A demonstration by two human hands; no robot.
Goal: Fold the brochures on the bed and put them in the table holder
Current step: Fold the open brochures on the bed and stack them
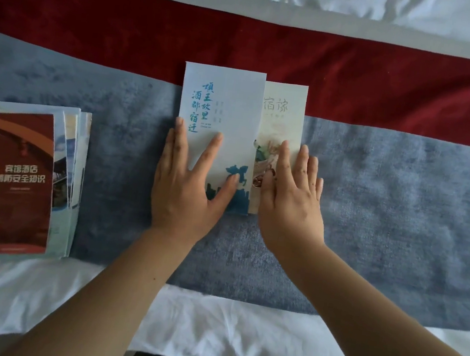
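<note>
Both hands lie flat with straight, spread fingers and grip nothing; they press the brochure (231, 102) down on the grey-blue bed runner (402, 214). The left hand (184, 189) rests on the pale blue panel (227, 87), which carries blue writing: 项王故里 and 酒都宿迁. The right hand (290, 203) rests on the cream panel (283, 118) – its title begins with 宿, the second sign is too faint to read. The blue panel overlaps the cream one. Well apart to the left lies a stack of folded brochures (21, 179), the top cover red, with 宾馆酒店 消防安全知识 in white. A white sheet (208, 323) shows at the near edge.
</note>
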